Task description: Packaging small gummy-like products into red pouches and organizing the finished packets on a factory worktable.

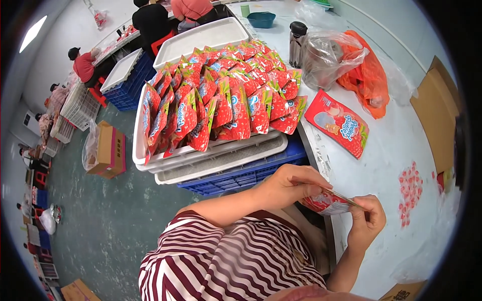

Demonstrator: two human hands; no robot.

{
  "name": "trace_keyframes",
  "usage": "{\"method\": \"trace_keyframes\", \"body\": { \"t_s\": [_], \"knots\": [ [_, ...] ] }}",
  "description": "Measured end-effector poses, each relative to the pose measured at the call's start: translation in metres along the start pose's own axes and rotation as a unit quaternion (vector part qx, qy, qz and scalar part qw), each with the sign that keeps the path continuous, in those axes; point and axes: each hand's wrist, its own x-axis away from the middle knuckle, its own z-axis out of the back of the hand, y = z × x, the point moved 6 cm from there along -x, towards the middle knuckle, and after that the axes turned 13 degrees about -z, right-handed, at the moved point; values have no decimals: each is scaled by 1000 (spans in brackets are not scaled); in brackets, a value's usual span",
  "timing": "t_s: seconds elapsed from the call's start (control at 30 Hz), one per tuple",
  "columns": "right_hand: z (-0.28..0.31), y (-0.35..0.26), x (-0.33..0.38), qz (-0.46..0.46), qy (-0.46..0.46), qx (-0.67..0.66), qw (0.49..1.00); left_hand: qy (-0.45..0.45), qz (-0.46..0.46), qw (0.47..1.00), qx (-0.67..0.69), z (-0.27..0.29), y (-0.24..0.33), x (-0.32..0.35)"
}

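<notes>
Dozens of red pouches (221, 95) piled in white tray (150, 160), left of table (391, 165). One pouch (326, 203) pinched at table edge between left hand (291, 185) and right hand (366, 218). One flat pouch (337, 123) on table. Loose candies (409, 190) near it. Most pouches apparently waiting.

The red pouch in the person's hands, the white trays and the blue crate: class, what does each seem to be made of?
The red pouch, pinched between the left hand and right hand, looks like thin glossy plastic film: it bends and shines. The white trays seem rigid matte plastic, with moulded slotted rims. The blue crate appears to be hard moulded plastic with a lattice wall.
</notes>
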Motion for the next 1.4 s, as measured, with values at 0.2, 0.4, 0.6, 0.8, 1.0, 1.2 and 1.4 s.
{"method": "trace_keyframes", "body": {
  "t_s": [0.2, 0.4, 0.6, 0.8, 1.0, 1.2, 1.4],
  "knots": [
    [-5, -9, -4, -37, -35, -17, 999, -46, -69, 992, -92, 6, 6, -5],
    [-29, -57, -4, 182, -69, 328, 925, -73, -266, 928, -251, -9, 30, -7],
    [-42, -42, -1, 144, -109, 310, 934, -74, -280, 908, -303, -9, 28, 3],
    [-55, -38, -4, 180, -129, 322, 921, -43, -292, 903, -312, -5, 32, 6],
    [-64, -42, -5, 195, -178, 339, 903, -53, -264, 911, -314, 3, 37, 13],
    [-75, -35, -1, 183, -216, 276, 919, -138, -195, 895, -378, 1, 31, 28],
    [-69, -38, -3, 189, -193, 285, 919, -70, -233, 905, -349, 4, 37, 23]
  ]
}}
